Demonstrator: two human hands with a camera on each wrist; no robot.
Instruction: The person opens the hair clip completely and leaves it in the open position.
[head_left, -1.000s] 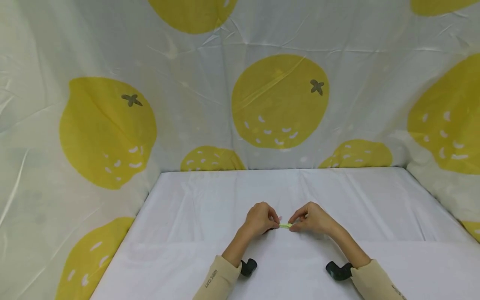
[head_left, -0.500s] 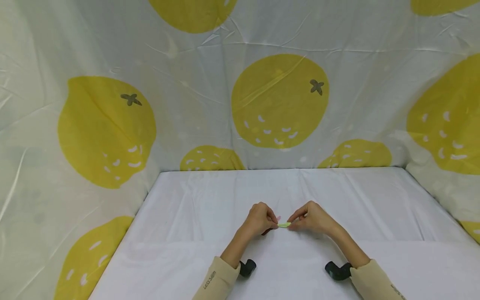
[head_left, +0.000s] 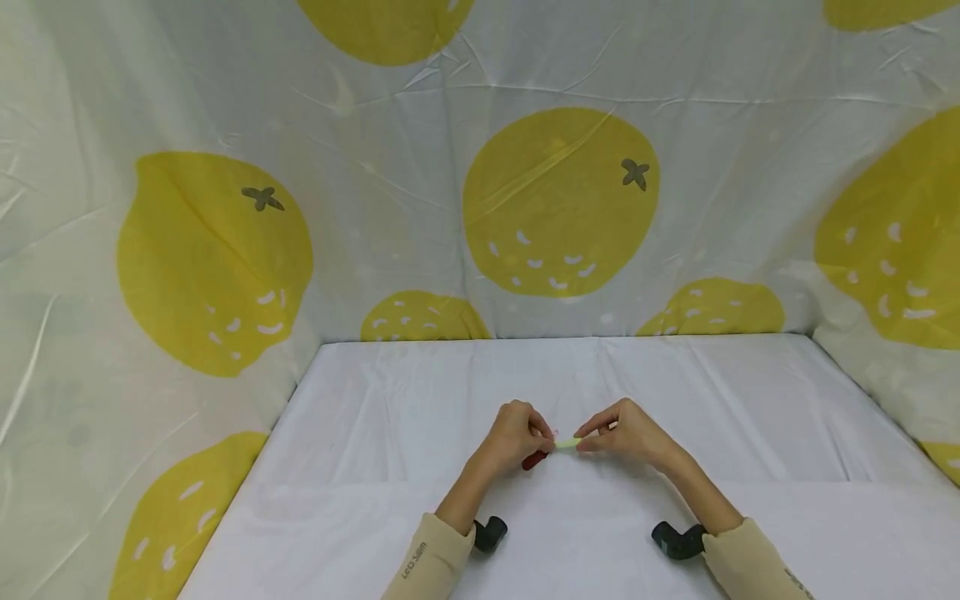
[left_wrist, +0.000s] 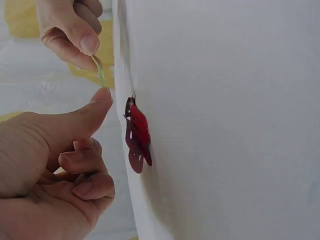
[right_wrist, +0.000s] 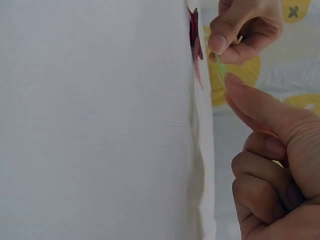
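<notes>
A thin light green strip (head_left: 567, 444) spans the small gap between both hands, above the white table. My left hand (head_left: 517, 437) pinches one end with thumb and forefinger. The other end is pinched by my right hand (head_left: 633, 433). In the left wrist view the strip (left_wrist: 102, 75) bows slightly between the thumbs; its ends are hidden in the fingers. Just beneath the left hand, a dark red, thin-winged piece (left_wrist: 142, 131) with white spots lies on the cloth. From the right wrist view, the red piece (right_wrist: 195, 35) shows a pink pointed part.
White cloth (head_left: 570, 533) covers the table. Behind it and at both sides hangs a curtain (head_left: 390, 200) printed with yellow lemons. Black wrist-worn devices (head_left: 491, 534) stick out from beige sleeves (head_left: 431, 550) on both arms.
Both hands have risen slightly in the head view, and the left wrist has shifted a little left. The green strip has turned and looks plainer. More of the red piece shows below the left hand.
</notes>
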